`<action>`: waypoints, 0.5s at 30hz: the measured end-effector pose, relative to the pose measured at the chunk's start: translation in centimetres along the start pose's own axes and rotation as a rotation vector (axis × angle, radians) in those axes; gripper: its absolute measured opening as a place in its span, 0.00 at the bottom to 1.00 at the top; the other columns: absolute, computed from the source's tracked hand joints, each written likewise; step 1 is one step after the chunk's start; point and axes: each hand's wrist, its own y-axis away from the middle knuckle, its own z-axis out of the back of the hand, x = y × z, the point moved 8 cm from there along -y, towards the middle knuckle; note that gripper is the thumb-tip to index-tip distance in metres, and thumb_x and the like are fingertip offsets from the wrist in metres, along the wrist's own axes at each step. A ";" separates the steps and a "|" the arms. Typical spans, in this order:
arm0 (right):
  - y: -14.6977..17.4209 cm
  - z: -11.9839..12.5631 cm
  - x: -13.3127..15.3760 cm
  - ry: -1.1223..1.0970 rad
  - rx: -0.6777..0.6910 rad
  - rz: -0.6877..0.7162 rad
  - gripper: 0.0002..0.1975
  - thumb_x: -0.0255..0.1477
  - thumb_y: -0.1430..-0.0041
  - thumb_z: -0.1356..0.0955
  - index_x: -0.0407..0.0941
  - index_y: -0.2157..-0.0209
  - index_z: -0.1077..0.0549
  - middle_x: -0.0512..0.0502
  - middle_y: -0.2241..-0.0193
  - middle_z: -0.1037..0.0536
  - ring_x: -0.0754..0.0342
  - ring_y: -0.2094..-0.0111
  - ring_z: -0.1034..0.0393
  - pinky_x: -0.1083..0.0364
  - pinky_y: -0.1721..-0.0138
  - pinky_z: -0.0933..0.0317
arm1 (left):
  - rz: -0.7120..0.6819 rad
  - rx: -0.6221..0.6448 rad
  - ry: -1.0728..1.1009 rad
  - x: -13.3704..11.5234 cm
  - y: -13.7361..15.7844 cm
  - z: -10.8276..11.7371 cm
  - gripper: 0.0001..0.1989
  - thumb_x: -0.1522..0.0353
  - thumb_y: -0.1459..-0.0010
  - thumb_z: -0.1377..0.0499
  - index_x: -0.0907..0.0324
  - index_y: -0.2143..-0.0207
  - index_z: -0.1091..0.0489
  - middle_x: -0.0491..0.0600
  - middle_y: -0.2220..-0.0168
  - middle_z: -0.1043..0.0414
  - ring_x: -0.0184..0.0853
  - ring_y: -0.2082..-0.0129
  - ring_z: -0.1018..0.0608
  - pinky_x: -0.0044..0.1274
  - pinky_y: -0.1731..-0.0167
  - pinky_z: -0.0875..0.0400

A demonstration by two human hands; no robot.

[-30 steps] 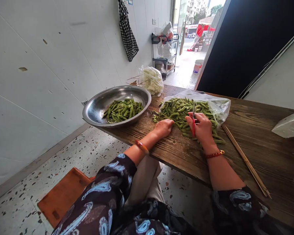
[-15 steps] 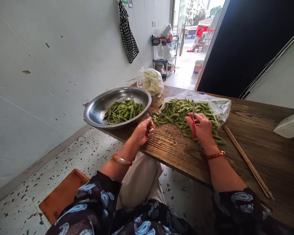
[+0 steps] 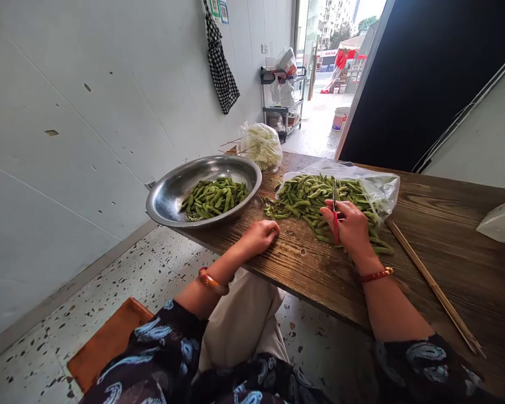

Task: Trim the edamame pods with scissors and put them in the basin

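Observation:
My right hand point(image 3: 353, 230) is closed round red-handled scissors point(image 3: 335, 216), their blades pointing up and away over a heap of green soybean pods point(image 3: 307, 193). The pods spill from a clear plastic bag point(image 3: 376, 188) onto the wooden table. At the table's near edge, my left hand point(image 3: 261, 237) is curled with its back turned up; whatever its fingers hold is hidden. Left of that hand stands a wide steel basin point(image 3: 162, 202), with more soybean pods point(image 3: 216, 196) lying in it.
Behind the basin sits a clear bag of pale vegetable pieces point(image 3: 261, 146). Thin wooden sticks point(image 3: 435, 286) lie on the right of the table point(image 3: 425, 207), and a white translucent object point(image 3: 503, 219) is at its far right. An orange-brown stool point(image 3: 109, 342) stands on the floor.
My left hand has moved right and turned palm down; the dark green pod seen in its fist earlier is out of sight. My right hand keeps the scissors over the heap. The view tilted slightly.

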 end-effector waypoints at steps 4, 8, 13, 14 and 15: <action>0.0 0.1 0.1 -0.002 -0.002 0.004 0.22 0.47 0.43 0.34 0.43 0.59 0.23 0.43 0.65 0.24 0.53 0.72 0.29 0.51 0.68 0.31 | -0.011 -0.087 -0.345 0.7 -3.0 0.0 0.08 0.71 0.43 0.48 0.57 0.67 0.29 0.51 0.66 0.27 0.34 0.65 0.26 0.25 0.62 0.33; -0.1 0.2 0.0 -0.004 -0.014 -0.006 0.22 0.47 0.43 0.34 0.43 0.60 0.23 0.42 0.65 0.24 0.53 0.72 0.29 0.51 0.68 0.31 | 0.072 -0.214 -0.370 1.9 -5.7 1.2 0.09 0.72 0.42 0.48 0.60 0.63 0.29 0.53 0.62 0.26 0.35 0.63 0.25 0.25 0.61 0.32; -0.1 0.1 0.1 0.002 -0.006 0.014 0.21 0.46 0.43 0.34 0.43 0.60 0.23 0.42 0.66 0.24 0.51 0.70 0.28 0.51 0.67 0.31 | 0.023 -0.192 -0.374 1.7 -6.4 0.7 0.08 0.71 0.43 0.46 0.60 0.62 0.29 0.51 0.64 0.26 0.34 0.63 0.25 0.24 0.59 0.32; -0.1 0.0 0.1 0.004 -0.004 0.018 0.21 0.46 0.43 0.34 0.43 0.60 0.23 0.42 0.65 0.23 0.51 0.69 0.28 0.51 0.66 0.31 | 0.023 -0.173 -0.399 1.5 -6.3 0.4 0.09 0.71 0.44 0.45 0.60 0.61 0.28 0.51 0.63 0.26 0.35 0.61 0.25 0.25 0.59 0.32; -0.1 0.0 0.1 0.006 -0.002 0.021 0.20 0.46 0.43 0.34 0.44 0.60 0.23 0.42 0.65 0.23 0.51 0.68 0.28 0.51 0.66 0.31 | 0.033 -0.155 -0.434 1.4 -6.3 0.2 0.10 0.71 0.45 0.44 0.59 0.60 0.28 0.52 0.61 0.26 0.36 0.60 0.25 0.26 0.58 0.32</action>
